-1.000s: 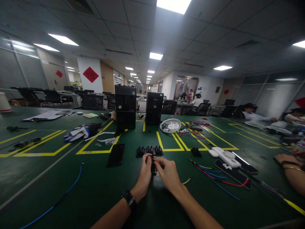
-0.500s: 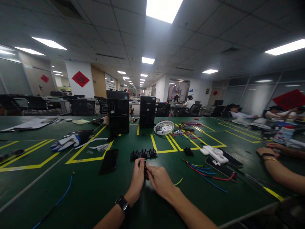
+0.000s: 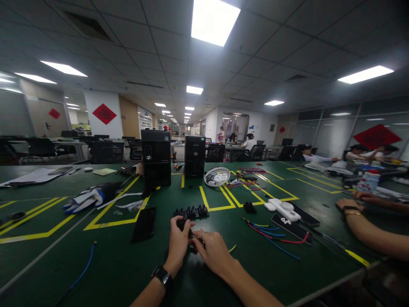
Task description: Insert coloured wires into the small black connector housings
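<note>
My left hand (image 3: 179, 238), with a dark watch at its wrist, grips a small black plastic part (image 3: 189, 232). The fingers of my right hand (image 3: 211, 251) are closed on the lower side of the same part, and its exact kind is mostly hidden by the fingers. Just beyond my hands lies a black rail-like piece (image 3: 200, 211) with several upright blocks on it. A similar small black part (image 3: 249, 207) rests to the right. Close to my right hand a short yellow-green wire (image 3: 232, 248) lies on the table.
Two black computer towers (image 3: 156, 157) stand ahead, beside a white basket (image 3: 217, 176). Loose coloured wires (image 3: 271, 232), a white device (image 3: 284, 209) and phones lie right; another phone (image 3: 143, 224), gloves (image 3: 86, 199) and a blue wire (image 3: 83, 268) lie left. A co-worker's arm (image 3: 361, 221) rests at right.
The camera view has turned right and tilted up. My hands have opened slightly around the black part, which shows more now, and the right fingers have shifted lower on it.
</note>
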`<state>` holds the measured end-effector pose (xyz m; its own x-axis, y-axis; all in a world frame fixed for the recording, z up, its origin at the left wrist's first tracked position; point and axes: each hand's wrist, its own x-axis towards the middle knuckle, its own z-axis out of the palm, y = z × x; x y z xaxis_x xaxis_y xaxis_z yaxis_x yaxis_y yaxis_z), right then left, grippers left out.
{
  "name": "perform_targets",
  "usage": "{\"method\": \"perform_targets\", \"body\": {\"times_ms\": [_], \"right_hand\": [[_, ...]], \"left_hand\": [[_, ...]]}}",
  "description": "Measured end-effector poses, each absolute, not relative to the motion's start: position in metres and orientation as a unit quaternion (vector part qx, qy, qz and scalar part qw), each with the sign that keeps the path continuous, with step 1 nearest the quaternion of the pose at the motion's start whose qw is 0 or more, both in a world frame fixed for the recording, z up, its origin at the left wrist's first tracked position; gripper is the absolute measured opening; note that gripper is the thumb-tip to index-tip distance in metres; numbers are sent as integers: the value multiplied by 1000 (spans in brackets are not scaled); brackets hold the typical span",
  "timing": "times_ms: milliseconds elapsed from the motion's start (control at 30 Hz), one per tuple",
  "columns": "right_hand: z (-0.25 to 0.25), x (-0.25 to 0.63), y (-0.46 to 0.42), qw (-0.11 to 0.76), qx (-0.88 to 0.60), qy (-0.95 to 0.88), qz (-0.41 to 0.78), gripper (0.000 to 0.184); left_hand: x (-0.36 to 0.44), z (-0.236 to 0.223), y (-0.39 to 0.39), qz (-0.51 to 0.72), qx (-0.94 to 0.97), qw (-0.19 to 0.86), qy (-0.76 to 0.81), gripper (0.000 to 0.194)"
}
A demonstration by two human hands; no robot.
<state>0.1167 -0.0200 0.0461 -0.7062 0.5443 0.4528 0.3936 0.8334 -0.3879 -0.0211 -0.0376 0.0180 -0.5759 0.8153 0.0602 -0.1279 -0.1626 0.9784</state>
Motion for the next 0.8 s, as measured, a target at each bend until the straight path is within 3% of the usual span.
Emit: {"method": "perform_targets", "body": {"times_ms": [267,433,667,800], "right_hand": [[49,122,-18,257,-266,-924,101,28],[83,125,-5,241,-281,-929,22,28],[35,131,-34,169,-221,-956,-92,18],[68,157,-11,260,-323,-910,-20,28]], "left_hand": [[-34,15,-36,706,346,349,509,36],[-26,14,-33,705,298,437,473,38],[-44,18,-29,788,144,404,442,33],[-44,16,-28,784,168,430,415,38]]}}
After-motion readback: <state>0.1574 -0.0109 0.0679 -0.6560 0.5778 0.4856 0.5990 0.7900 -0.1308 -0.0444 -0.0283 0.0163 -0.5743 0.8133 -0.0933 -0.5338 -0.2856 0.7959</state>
